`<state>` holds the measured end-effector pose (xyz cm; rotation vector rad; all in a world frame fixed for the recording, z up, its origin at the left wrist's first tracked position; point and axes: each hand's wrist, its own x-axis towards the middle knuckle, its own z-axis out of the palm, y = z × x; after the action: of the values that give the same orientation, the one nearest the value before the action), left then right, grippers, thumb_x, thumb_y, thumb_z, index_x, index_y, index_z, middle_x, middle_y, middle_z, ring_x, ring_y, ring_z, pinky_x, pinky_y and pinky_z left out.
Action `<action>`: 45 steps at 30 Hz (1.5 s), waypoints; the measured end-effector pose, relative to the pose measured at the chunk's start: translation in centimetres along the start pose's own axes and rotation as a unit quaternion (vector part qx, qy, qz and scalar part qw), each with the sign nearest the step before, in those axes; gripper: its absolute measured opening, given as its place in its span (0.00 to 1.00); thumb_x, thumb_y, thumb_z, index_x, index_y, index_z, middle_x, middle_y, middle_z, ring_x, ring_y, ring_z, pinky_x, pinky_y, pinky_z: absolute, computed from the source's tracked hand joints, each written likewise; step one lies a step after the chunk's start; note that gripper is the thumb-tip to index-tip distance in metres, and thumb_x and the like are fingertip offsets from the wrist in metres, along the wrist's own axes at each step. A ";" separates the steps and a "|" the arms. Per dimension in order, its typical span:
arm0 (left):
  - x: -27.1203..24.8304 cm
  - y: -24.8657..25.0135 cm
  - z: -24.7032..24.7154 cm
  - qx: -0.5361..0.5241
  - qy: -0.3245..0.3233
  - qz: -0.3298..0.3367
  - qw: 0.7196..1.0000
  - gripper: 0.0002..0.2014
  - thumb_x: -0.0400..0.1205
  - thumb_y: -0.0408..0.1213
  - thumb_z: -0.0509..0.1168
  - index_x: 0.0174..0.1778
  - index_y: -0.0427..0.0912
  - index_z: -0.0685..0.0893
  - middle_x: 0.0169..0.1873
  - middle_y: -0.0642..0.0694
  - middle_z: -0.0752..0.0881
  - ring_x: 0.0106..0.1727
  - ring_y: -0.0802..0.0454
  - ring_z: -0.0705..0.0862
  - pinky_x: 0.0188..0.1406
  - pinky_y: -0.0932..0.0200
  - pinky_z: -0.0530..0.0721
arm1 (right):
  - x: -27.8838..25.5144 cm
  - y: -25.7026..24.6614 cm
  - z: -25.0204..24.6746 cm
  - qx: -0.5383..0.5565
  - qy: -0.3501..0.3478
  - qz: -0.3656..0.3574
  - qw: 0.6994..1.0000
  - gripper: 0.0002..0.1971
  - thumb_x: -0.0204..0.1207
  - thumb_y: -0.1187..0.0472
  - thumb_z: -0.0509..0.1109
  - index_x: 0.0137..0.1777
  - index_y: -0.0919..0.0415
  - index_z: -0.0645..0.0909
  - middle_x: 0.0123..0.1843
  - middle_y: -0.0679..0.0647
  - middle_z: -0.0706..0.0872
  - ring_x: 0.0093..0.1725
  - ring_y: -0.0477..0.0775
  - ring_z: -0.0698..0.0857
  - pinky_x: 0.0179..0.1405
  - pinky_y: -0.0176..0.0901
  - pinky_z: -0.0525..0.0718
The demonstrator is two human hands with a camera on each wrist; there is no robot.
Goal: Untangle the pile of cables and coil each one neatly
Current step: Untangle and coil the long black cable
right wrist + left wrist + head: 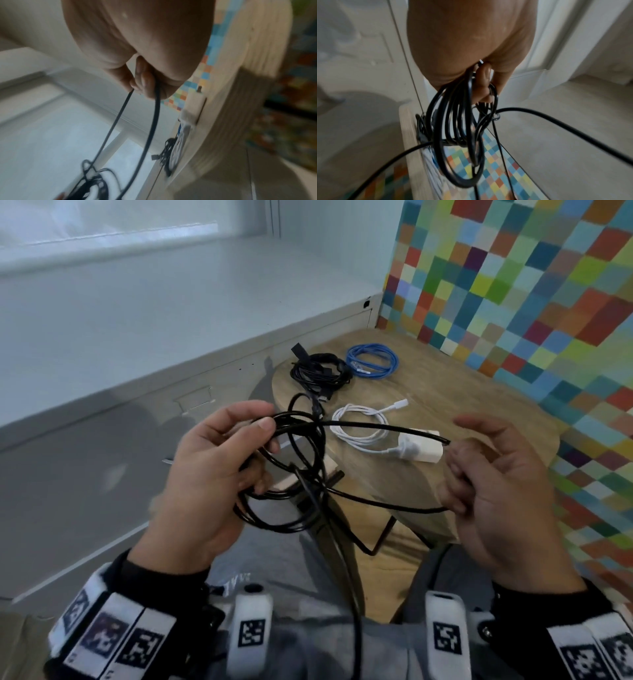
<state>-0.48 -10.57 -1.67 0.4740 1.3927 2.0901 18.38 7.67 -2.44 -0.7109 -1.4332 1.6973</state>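
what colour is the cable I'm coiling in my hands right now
Black. The cable shows best in the head view, looped in your left hand.

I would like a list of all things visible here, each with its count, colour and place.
black cable: one, black, several loops gathered in the left hand, two strands running across to the right hand
black cable bundle: one, black, far end of the table
blue cable: one, blue, coiled, beside the black bundle
white cable: one, white, coiled, middle of the table
white charger: one, white, next to the white coil
table: one, light wood, in front of the person
patterned wall: one, many-coloured squares, on the right
left hand: one, grips the loops
right hand: one, holds the strands
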 end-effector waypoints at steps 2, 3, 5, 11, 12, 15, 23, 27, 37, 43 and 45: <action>0.3 0.5 -0.7 0.020 0.013 0.023 0.999 0.07 0.78 0.35 0.71 0.50 0.42 0.88 0.31 0.42 0.82 0.18 0.58 0.63 0.19 0.64 0.68 | 0.2 -0.2 -0.4 -0.053 0.015 -0.046 0.997 0.13 0.85 0.73 0.67 0.56 0.53 0.85 0.30 0.52 0.77 0.23 0.47 0.68 0.20 0.38 0.69; 0.4 0.6 -1.0 0.018 0.018 0.029 0.999 0.06 0.78 0.35 0.70 0.50 0.42 0.88 0.32 0.42 0.82 0.18 0.58 0.63 0.19 0.64 0.69 | 0.2 -0.3 -0.3 -0.055 0.008 -0.055 0.997 0.12 0.84 0.72 0.68 0.53 0.53 0.86 0.31 0.52 0.79 0.24 0.47 0.70 0.20 0.39 0.71; 0.5 0.6 -1.1 -0.010 0.020 0.031 0.999 0.05 0.82 0.35 0.68 0.51 0.43 0.87 0.34 0.42 0.83 0.19 0.58 0.63 0.21 0.64 0.70 | -0.1 -0.3 0.0 -0.002 -0.023 -0.032 0.999 0.08 0.81 0.68 0.70 0.51 0.55 0.87 0.32 0.53 0.78 0.25 0.50 0.70 0.24 0.43 0.77; 0.7 -0.3 -0.6 -0.109 0.056 0.024 0.992 0.09 0.89 0.32 0.60 0.52 0.44 0.86 0.39 0.43 0.86 0.25 0.57 0.68 0.32 0.62 0.77 | -1.3 0.5 1.7 0.144 -0.100 0.079 0.981 0.14 0.75 0.67 0.66 0.59 0.58 0.85 0.31 0.55 0.70 0.22 0.51 0.71 0.34 0.54 0.88; 0.9 -0.3 -0.7 -0.117 0.070 0.028 0.990 0.10 0.89 0.31 0.59 0.52 0.44 0.85 0.39 0.43 0.87 0.26 0.57 0.68 0.33 0.61 0.78 | -1.4 0.6 1.7 0.138 -0.109 0.076 0.981 0.16 0.75 0.68 0.66 0.61 0.57 0.85 0.32 0.55 0.71 0.21 0.50 0.69 0.29 0.50 0.85; 1.3 -0.1 -1.3 -0.121 0.097 0.040 0.987 0.11 0.90 0.30 0.58 0.52 0.45 0.85 0.40 0.42 0.87 0.28 0.56 0.71 0.34 0.62 0.79 | -1.0 0.6 1.1 0.107 -0.105 0.060 0.987 0.17 0.75 0.68 0.67 0.63 0.56 0.84 0.34 0.55 0.75 0.20 0.48 0.65 0.23 0.42 0.76; 1.8 1.4 -2.7 -0.064 0.125 0.100 0.985 0.12 0.90 0.30 0.58 0.48 0.49 0.84 0.40 0.45 0.85 0.27 0.56 0.72 0.27 0.63 0.77 | 0.2 0.6 -0.4 0.043 -0.015 -0.019 0.999 0.16 0.82 0.74 0.66 0.60 0.54 0.84 0.29 0.53 0.70 0.25 0.49 0.66 0.26 0.44 0.79; 1.9 1.6 -2.9 -0.020 0.168 0.105 0.980 0.12 0.90 0.31 0.59 0.48 0.49 0.84 0.38 0.46 0.85 0.26 0.55 0.74 0.25 0.63 0.73 | 0.7 0.1 -1.8 -0.098 0.053 -0.090 0.990 0.14 0.86 0.71 0.67 0.59 0.53 0.87 0.31 0.48 0.75 0.22 0.46 0.67 0.22 0.40 0.67; 1.0 0.8 -1.2 -0.096 0.077 0.043 0.991 0.11 0.90 0.31 0.56 0.52 0.44 0.83 0.39 0.46 0.83 0.32 0.51 0.82 0.29 0.61 0.78 | 0.8 -0.2 -1.7 -0.038 0.043 -0.063 0.996 0.12 0.87 0.69 0.65 0.56 0.55 0.89 0.38 0.55 0.84 0.29 0.54 0.78 0.32 0.48 0.87; 0.1 -0.5 0.6 -0.151 0.044 0.020 0.987 0.13 0.89 0.29 0.55 0.50 0.44 0.85 0.38 0.44 0.83 0.31 0.55 0.74 0.30 0.66 0.74 | -0.8 0.2 0.6 -0.187 -0.060 -0.094 0.976 0.17 0.84 0.70 0.69 0.56 0.45 0.91 0.50 0.53 0.93 0.50 0.57 0.92 0.55 0.51 0.92; -0.2 -0.6 0.9 -0.167 0.018 0.014 0.986 0.12 0.89 0.31 0.56 0.51 0.44 0.85 0.39 0.45 0.82 0.31 0.56 0.73 0.30 0.67 0.74 | -1.1 0.3 1.4 -0.176 -0.105 -0.075 0.976 0.17 0.83 0.70 0.71 0.56 0.45 0.92 0.52 0.54 0.93 0.55 0.57 0.92 0.57 0.49 0.92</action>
<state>0.35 -9.89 -1.82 0.3190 1.0275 2.3076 17.75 5.99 -2.58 -0.6036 -1.9172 1.4487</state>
